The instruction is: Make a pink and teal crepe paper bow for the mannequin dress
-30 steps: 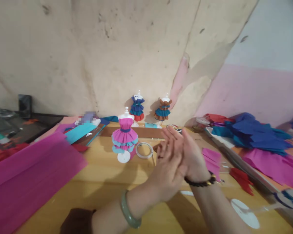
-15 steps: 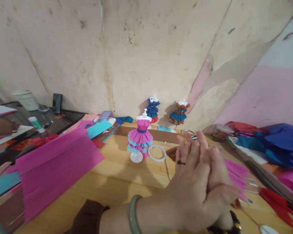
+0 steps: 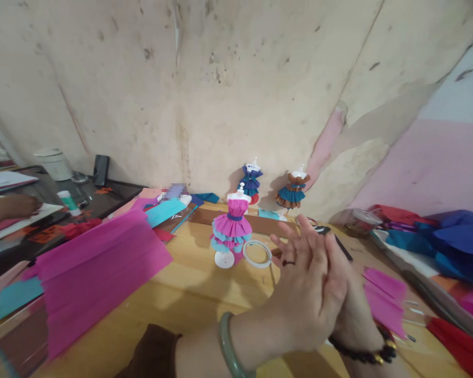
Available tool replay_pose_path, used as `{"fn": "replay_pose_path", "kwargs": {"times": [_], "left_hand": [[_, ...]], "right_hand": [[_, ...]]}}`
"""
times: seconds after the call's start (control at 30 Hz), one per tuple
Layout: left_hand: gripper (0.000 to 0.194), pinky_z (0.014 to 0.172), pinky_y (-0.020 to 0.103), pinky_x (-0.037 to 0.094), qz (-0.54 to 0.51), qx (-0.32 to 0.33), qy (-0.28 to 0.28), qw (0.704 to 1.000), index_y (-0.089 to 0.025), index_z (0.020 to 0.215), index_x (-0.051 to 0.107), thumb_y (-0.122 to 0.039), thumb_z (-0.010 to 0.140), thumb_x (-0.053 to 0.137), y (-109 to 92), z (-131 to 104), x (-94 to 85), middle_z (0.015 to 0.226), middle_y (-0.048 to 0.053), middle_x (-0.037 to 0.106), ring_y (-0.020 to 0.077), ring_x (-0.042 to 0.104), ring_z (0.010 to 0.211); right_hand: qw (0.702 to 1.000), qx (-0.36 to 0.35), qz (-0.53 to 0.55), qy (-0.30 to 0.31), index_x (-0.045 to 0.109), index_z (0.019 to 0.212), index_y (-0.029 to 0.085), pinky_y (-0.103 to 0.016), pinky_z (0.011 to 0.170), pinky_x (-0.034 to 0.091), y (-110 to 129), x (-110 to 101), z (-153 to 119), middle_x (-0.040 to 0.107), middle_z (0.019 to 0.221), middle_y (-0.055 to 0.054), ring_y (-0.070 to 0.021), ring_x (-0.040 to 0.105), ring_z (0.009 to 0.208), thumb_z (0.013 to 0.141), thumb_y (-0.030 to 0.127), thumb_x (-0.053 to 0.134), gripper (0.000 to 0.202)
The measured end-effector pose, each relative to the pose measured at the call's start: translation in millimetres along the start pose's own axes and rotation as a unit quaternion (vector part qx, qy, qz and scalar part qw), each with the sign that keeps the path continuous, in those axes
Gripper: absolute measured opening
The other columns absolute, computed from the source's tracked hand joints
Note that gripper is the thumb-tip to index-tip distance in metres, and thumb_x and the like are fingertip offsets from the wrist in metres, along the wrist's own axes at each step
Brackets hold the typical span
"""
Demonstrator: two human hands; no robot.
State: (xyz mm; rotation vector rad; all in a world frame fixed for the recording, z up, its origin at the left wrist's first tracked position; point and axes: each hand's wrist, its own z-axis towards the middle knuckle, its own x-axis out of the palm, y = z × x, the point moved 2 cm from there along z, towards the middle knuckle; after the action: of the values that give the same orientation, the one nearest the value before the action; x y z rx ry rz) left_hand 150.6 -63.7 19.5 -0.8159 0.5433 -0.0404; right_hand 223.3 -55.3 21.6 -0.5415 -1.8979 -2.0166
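Note:
My left hand [image 3: 299,299], with a green bangle at the wrist and a dark ring, is pressed palm to palm against my right hand [image 3: 350,299], which has a black bead bracelet. The fingers of both are stretched out; whatever lies between the palms is hidden. Left of them stands a small white dress form [image 3: 239,195] wearing a tiered pink and light blue crepe paper dress [image 3: 232,227] with a dark blue waistband. Between that form and my hands lies a thin white ring-shaped roll [image 3: 257,254].
Two more dressed forms, one blue [image 3: 250,181] and one brown and teal [image 3: 291,195], stand by the wall. A pink crepe sheet [image 3: 106,278] lies left, near a glue stick [image 3: 68,202] and another person's hand [image 3: 16,210]. Coloured paper [image 3: 457,247] fills the right side.
My hands have shifted against each other, and the right hand shows more now. The view has moved slightly, so the table things appear lower and further right. The pink dress still stands in place.

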Motion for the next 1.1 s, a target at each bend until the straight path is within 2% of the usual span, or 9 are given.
{"fn": "replay_pose_path", "kwargs": {"times": [0.13, 0.2, 0.27, 0.33, 0.4, 0.47, 0.63, 0.8, 1.1], "left_hand": [[0.063, 0.109, 0.06, 0.032, 0.11, 0.016, 0.046, 0.993, -0.015, 0.149, 0.027, -0.034, 0.092, 0.046, -0.1, 4.6, -7.8, 0.148, 0.018, 0.041, 0.0405, 0.033, 0.137], [0.042, 0.095, 0.05, 0.048, 0.13, 0.021, 0.027, 0.991, -0.022, 0.132, 0.054, -0.029, 0.091, 0.048, 0.8, 8.6, -22.2, 0.117, 0.013, 0.068, 0.0322, 0.061, 0.11], [0.026, 0.08, 0.038, 0.053, 0.13, 0.003, -0.092, 0.987, -0.025, 0.108, 0.067, -0.027, 0.093, 0.046, 5.4, 13.3, -46.1, 0.088, 0.005, 0.072, 0.0219, 0.067, 0.082], [0.019, 0.077, 0.035, 0.052, 0.144, 0.001, -0.254, 0.956, -0.021, 0.1, 0.066, -0.032, 0.089, 0.056, 13.0, 16.7, -74.2, 0.082, 0.005, 0.067, 0.0197, 0.064, 0.078], [0.029, 0.082, 0.036, 0.05, 0.162, -0.013, -0.381, 0.91, -0.02, 0.108, 0.061, -0.033, 0.082, 0.065, 23.7, 18.9, -99.1, 0.084, 0.004, 0.062, 0.0205, 0.061, 0.084], [0.052, 0.089, 0.037, 0.047, 0.165, -0.029, -0.437, 0.884, -0.02, 0.123, 0.052, -0.03, 0.076, 0.072, 34.9, 21.2, -116.9, 0.094, 0.005, 0.06, 0.0212, 0.059, 0.093], [0.078, 0.1, 0.043, 0.039, 0.103, -0.086, -0.394, 0.909, -0.019, 0.14, 0.037, -0.03, 0.072, 0.074, 57.0, 27.0, -134.0, 0.115, 0.01, 0.058, 0.026, 0.053, 0.114], [0.059, 0.09, 0.039, 0.046, -0.005, -0.138, -0.346, 0.928, -0.013, 0.132, 0.049, -0.038, 0.081, 0.064, 70.4, 29.9, -137.9, 0.115, 0.015, 0.063, 0.0268, 0.058, 0.109], [0.023, 0.083, 0.031, 0.05, -0.059, -0.117, -0.331, 0.935, -0.018, 0.094, 0.068, -0.036, 0.085, 0.058, 87.7, 32.6, -140.0, 0.101, 0.008, 0.071, 0.0215, 0.064, 0.097]], "right_hand": [[0.992, 0.118, 0.039, -0.02, 0.055, 0.129, 0.04, -0.049, 0.091, 0.05, 12.6, -20.8, 21.9, 0.061, 0.132, -0.002, -0.0281, 0.064, 0.109, 0.089, 0.058, 0.043, 0.045], [0.992, 0.109, 0.052, -0.027, 0.06, 0.123, 0.037, -0.044, 0.09, 0.05, 13.5, -29.1, 32.7, 0.064, 0.128, -0.003, -0.0251, 0.065, 0.107, 0.089, 0.055, 0.046, 0.041], [0.994, 0.088, 0.059, -0.025, 0.064, 0.115, 0.035, -0.044, 0.089, 0.05, 11.9, -32.8, 38.5, 0.068, 0.122, -0.003, -0.0246, 0.063, 0.108, 0.089, 0.054, 0.047, 0.037], [0.995, 0.079, 0.06, -0.017, 0.066, 0.109, 0.034, -0.046, 0.088, 0.049, 8.8, -32.0, 39.1, 0.069, 0.117, -0.003, -0.026, 0.062, 0.109, 0.088, 0.055, 0.049, 0.035], [0.995, 0.083, 0.056, -0.012, 0.067, 0.108, 0.033, -0.046, 0.089, 0.048, 5.2, -28.3, 36.8, 0.069, 0.117, -0.003, -0.0262, 0.061, 0.109, 0.088, 0.053, 0.05, 0.033], [0.994, 0.1, 0.05, -0.003, 0.067, 0.109, 0.031, -0.044, 0.09, 0.047, 1.5, -23.7, 34.1, 0.068, 0.119, -0.004, -0.0255, 0.061, 0.11, 0.087, 0.051, 0.052, 0.033], [0.992, 0.119, 0.049, -0.004, 0.067, 0.109, 0.029, -0.043, 0.093, 0.046, -5.2, -17.7, 31.8, 0.068, 0.119, -0.007, -0.0251, 0.06, 0.114, 0.087, 0.055, 0.051, 0.037], [0.991, 0.125, 0.055, 0.015, 0.066, 0.111, 0.026, -0.04, 0.092, 0.047, -9.5, -16.8, 31.3, 0.069, 0.117, -0.009, -0.0241, 0.061, 0.111, 0.089, 0.052, 0.049, 0.038], [0.99, 0.129, 0.056, 0.031, 0.069, 0.108, 0.025, -0.036, 0.086, 0.048, -14.2, -17.0, 29.9, 0.072, 0.109, -0.007, -0.0212, 0.064, 0.103, 0.091, 0.046, 0.049, 0.034]]}}
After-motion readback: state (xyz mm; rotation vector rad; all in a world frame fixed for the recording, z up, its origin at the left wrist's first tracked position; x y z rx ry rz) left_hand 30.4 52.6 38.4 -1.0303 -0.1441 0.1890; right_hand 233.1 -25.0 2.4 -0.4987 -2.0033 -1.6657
